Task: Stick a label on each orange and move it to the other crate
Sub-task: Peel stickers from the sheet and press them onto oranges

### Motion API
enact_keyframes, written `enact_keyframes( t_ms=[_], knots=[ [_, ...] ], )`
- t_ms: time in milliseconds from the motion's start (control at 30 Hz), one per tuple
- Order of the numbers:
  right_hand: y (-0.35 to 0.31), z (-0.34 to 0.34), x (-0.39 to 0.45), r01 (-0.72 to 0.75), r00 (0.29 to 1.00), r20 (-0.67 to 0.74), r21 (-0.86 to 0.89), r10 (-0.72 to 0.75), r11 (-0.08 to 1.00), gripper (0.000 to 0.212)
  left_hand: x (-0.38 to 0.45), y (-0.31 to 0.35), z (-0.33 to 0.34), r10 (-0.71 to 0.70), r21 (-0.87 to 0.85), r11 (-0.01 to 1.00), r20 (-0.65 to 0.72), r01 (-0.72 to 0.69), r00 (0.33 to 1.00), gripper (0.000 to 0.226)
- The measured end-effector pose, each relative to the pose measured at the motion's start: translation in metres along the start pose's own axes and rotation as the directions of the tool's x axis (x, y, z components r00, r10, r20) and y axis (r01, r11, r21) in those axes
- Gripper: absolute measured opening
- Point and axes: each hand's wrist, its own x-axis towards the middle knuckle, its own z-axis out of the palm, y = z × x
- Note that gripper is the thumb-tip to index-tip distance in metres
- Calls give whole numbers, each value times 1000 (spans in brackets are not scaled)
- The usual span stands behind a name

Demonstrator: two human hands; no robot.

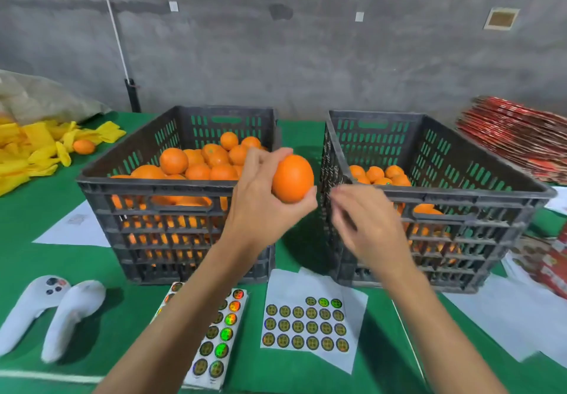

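Note:
My left hand [260,197] grips an orange [293,178] in the air between the two dark crates. My right hand [365,222] hovers just right of the orange, blurred, fingertips drawn together near it; whether they pinch a label is not visible. The left crate [159,185] is heaped with oranges. Fewer oranges lie in the right crate [460,192]. Two label sheets lie on the green table in front: one [303,324] under my right forearm, with round dark stickers, and one [219,337] partly hidden by my left forearm.
Two white controllers [52,311] lie at the front left. Yellow foam nets [33,151] with a loose orange [83,146] sit at the back left. Red flat cartons [515,136] are stacked at the right. White papers lie around the crates.

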Motion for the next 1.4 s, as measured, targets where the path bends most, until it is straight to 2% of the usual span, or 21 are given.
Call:
enact_keyframes(
  t_ms=[100,167,233,267,333,400,467,600,733,867,933,1100,1167,1267,1400],
  knots=[
    [-23,14,-45,-39,992,123,103,26,994,15,-37,-11,15,111,-15,994,-28,-112,993,67],
    [-32,21,-75,-147,951,295,182,88,972,12,-63,-21,26,65,-66,996,47,-61,997,67],
    [-35,27,-100,-314,857,482,203,184,928,20,-89,-28,38,-101,-126,984,179,124,979,64],
    [-36,30,-111,-386,794,565,186,223,904,30,-99,-32,43,-208,-137,960,245,246,947,61],
    [-35,37,-129,-465,687,681,144,253,874,47,-116,-39,53,-417,-104,873,346,476,840,57],
    [-34,43,-143,-493,618,745,120,250,862,57,-128,-46,62,-555,-107,755,421,647,717,48],
    [-33,47,-150,-527,601,754,122,267,841,61,-137,-50,67,-606,-171,645,479,745,635,38],
    [-33,53,-153,-596,611,725,158,318,787,49,-150,-51,64,-686,-162,544,479,823,548,30],
    [-31,55,-152,-567,623,721,149,304,810,43,-152,-54,64,-713,-216,487,462,846,528,32],
    [-34,52,-152,-553,616,732,140,290,821,64,-154,-60,65,-730,-264,423,467,867,499,26],
    [-35,53,-152,-561,610,738,144,289,816,68,-155,-62,67,-739,-278,401,464,873,488,22],
    [-37,56,-153,-634,612,708,171,353,755,43,-156,-65,68,-750,-291,390,450,874,485,20],
    [-38,57,-152,-717,575,696,176,430,674,28,-158,-66,68,-750,-275,410,441,870,493,25],
    [-39,57,-145,-840,464,719,172,517,515,9,-160,-65,68,-738,-250,441,445,862,507,33],
    [-41,56,-136,-906,373,748,167,548,390,11,-162,-61,67,-742,-205,483,421,852,522,34]
  ],
)
